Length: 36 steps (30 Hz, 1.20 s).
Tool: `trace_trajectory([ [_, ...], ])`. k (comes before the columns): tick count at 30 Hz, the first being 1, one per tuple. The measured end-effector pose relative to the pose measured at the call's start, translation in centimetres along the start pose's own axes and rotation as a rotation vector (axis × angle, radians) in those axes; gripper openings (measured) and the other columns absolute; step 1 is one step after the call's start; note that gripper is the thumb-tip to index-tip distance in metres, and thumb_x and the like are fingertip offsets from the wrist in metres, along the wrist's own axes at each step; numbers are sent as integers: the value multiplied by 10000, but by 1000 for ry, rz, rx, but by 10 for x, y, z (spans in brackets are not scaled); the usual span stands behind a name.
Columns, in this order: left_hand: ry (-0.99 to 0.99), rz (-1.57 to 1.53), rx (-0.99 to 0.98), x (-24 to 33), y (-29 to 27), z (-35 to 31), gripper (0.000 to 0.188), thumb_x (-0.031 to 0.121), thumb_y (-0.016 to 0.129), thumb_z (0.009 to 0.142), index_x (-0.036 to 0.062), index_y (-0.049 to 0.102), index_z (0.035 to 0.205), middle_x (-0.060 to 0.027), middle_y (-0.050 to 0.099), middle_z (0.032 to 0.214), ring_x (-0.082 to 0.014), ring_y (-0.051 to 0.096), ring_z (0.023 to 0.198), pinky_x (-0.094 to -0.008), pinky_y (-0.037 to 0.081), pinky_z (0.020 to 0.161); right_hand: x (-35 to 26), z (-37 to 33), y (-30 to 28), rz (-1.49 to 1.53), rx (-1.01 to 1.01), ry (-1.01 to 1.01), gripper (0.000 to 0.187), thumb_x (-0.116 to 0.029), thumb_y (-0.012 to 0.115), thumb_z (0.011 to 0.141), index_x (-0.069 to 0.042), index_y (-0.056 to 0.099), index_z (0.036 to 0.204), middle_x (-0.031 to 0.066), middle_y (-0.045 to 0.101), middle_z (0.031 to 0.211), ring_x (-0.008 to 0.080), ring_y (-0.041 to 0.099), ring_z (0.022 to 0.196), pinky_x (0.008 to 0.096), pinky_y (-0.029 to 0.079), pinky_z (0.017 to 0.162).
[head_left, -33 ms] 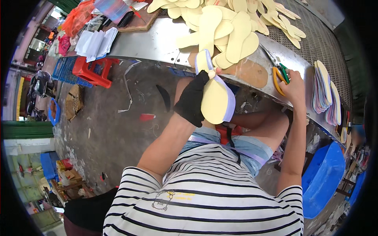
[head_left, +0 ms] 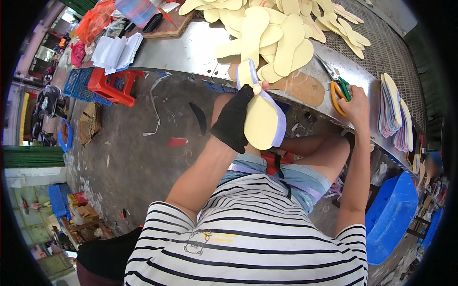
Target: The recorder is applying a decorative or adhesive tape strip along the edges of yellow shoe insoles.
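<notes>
In its black fingerless glove, my left hand (head_left: pixel 234 119) pinches a pale yellow insole (head_left: pixel 261 125) around its narrow middle, above my lap. A lavender strip (head_left: pixel 278 125) shows along the insole's right side and round its upper end. My bare right hand (head_left: pixel 355 107) is closed on the handles of a pair of scissors (head_left: pixel 339 93), one loop orange and the other green. The scissors' metal blades lie over the metal tabletop, pointing away to the upper left. Just beyond the held insole spreads a heap of yellow insoles (head_left: pixel 281 43).
The metal bench (head_left: pixel 191 52) runs across ahead of me. Stacked insoles with coloured edges (head_left: pixel 389 107) stand at its right. Folded white papers (head_left: pixel 116 51) lie at left, above a red stool (head_left: pixel 112 86). A blue bin (head_left: pixel 392 219) sits right of me; scraps litter the floor.
</notes>
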<state>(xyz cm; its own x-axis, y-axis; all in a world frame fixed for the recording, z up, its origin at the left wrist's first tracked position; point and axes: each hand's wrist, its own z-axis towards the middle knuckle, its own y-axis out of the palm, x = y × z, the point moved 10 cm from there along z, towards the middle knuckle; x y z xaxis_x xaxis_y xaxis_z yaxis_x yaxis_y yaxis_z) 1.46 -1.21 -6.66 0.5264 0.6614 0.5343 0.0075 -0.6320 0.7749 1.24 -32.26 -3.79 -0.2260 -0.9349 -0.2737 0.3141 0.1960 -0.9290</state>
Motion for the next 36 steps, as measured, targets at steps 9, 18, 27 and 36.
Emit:
trace_trajectory([
  [9, 9, 42, -56, 12, 3, -7, 286, 231, 584, 868, 61, 531, 1092, -26, 543, 822, -130, 529, 724, -237, 471, 612, -77, -116, -14, 794, -101, -122, 413, -83, 626, 648, -8, 488, 1030, 60, 533, 845, 161, 532, 767, 276, 433, 719],
  [18, -91, -53, -172, -4, 25, -20, 290, 184, 637, 836, -16, 598, 1043, -48, 611, 827, -125, 598, 712, -245, 493, 630, -123, -139, -35, 763, 50, -205, 509, -92, 771, 546, -23, 480, 958, 89, 526, 802, 201, 542, 697, 267, 455, 657],
  [27, -135, -76, -171, -20, 25, -17, 265, 167, 630, 842, 12, 597, 1054, -40, 627, 918, -131, 611, 751, -258, 503, 650, -107, -153, -14, 794, 2, -151, 431, -139, 825, 564, -45, 487, 816, 27, 463, 576, 93, 464, 519, 222, 396, 524],
  [36, 356, 328, -18, 33, 39, -15, 275, 60, 571, 851, -11, 582, 1117, -54, 638, 997, -117, 600, 852, -263, 490, 734, -8, -60, -49, 79, 221, 8, 306, -115, 708, 684, -11, 555, 928, 122, 574, 775, 251, 580, 709, 342, 467, 650],
])
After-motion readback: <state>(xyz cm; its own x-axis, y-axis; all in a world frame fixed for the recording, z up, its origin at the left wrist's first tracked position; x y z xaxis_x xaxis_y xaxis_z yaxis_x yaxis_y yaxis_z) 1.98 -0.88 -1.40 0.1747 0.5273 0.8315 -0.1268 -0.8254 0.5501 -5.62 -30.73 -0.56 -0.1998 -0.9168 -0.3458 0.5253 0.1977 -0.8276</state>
